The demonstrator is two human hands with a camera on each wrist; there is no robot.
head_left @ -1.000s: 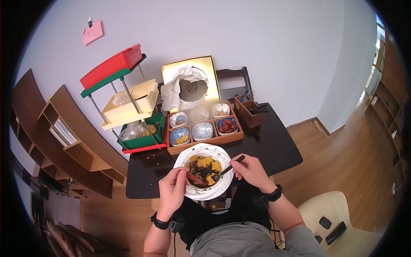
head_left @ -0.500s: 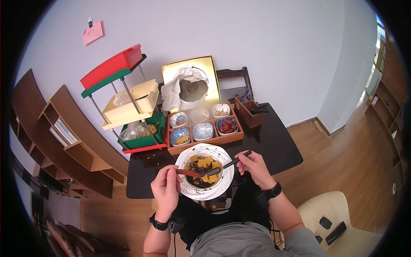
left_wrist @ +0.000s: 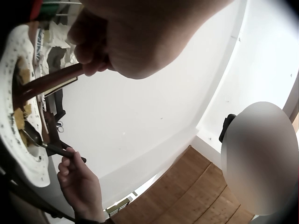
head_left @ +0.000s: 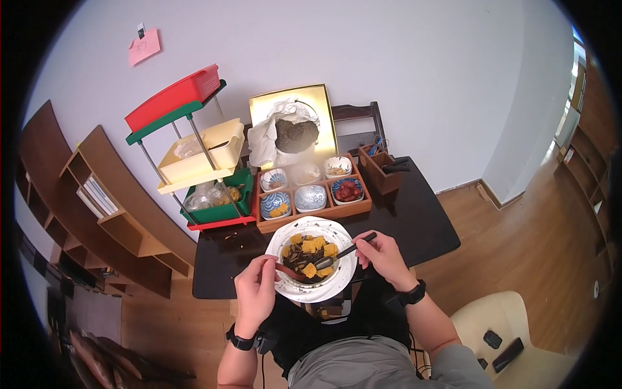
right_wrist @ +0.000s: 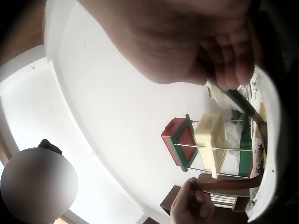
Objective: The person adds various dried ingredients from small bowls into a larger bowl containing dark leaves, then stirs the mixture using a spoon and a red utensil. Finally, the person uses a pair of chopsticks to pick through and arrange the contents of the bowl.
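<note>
A white bowl (head_left: 345, 277) with a broad speckled rim holds dark dried leaves (head_left: 297, 257) and yellow pieces (head_left: 314, 244). My left hand (head_left: 255, 290), at the bowl's left rim, pinches a flat reddish-brown wooden utensil (head_left: 289, 271) whose far end dips among the leaves; its tip is hidden. From the right side, my right hand (head_left: 385, 258) grips the black handle of a spoon (head_left: 346, 251). The spoon's dark head lies over yellow pieces at the bowl's right. In the left wrist view, the wooden utensil (left_wrist: 56, 78) and spoon (left_wrist: 57, 149) both slant into the bowl.
Behind the bowl, a wooden tray (head_left: 324, 218) holds several small patterned bowls. A gold box (head_left: 327, 110) with white paper and a dark mass stands beyond. Left is a tiered rack (head_left: 197, 168); right, a brown holder (head_left: 379, 172) with scissors. All stand on the black table (head_left: 421, 220).
Half a second ago the wooden utensil and spoon met over the bowl's middle. Now the utensil's end is lower at the front left, apart from the spoon. The right hand has shifted slightly.
</note>
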